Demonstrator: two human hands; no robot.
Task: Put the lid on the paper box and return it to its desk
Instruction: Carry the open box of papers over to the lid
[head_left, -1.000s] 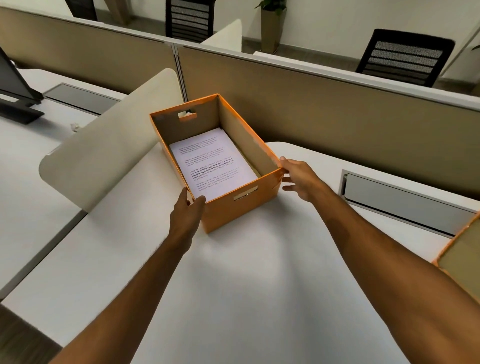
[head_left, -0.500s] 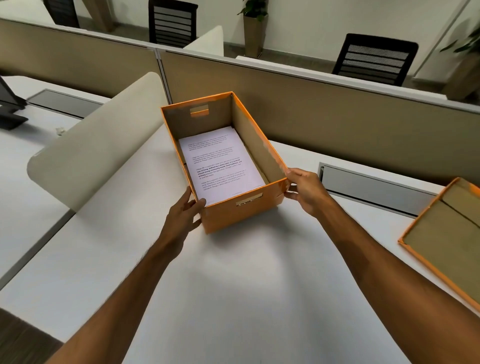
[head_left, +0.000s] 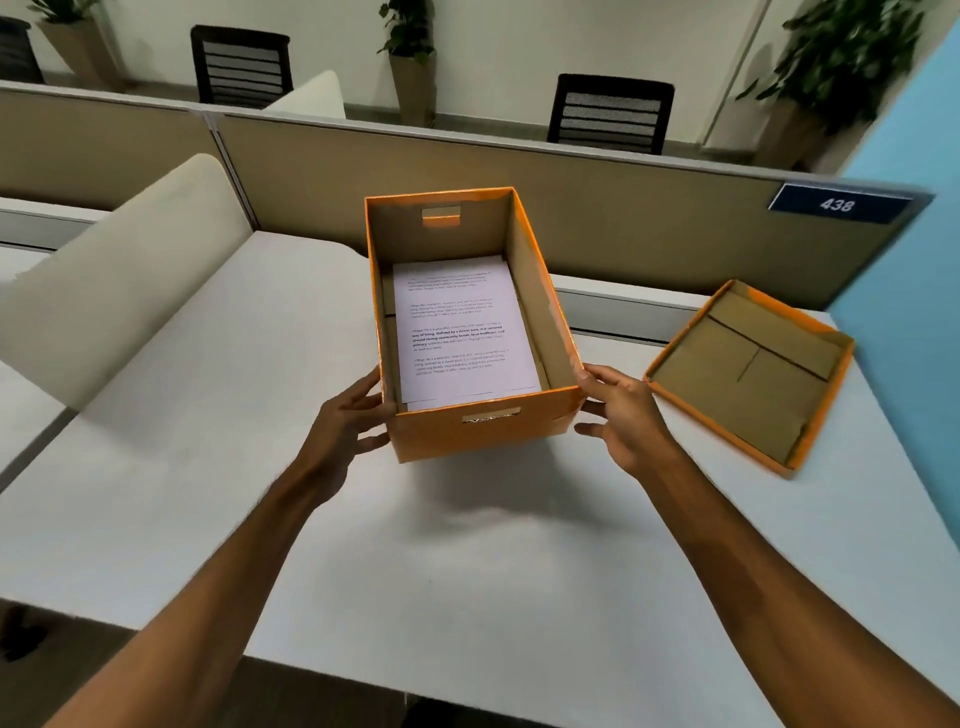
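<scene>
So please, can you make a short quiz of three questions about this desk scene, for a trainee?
1. True or false: the lid is already on the orange box.
2. Where does the lid lie? A) left of the box B) right of the box C) inside the box
3. What fills the bottom of the box?

Key
1. False: it lies upside down on the desk.
2. B
3. Printed paper sheets. The left hand and right hand touch the near corners.

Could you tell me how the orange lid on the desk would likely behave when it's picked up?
The lid looks like thin cardboard, lying upside down and empty, so it is probably light. Being wide and shallow, it may flex if gripped by one edge. Its flat shape shouldn't roll.
</scene>
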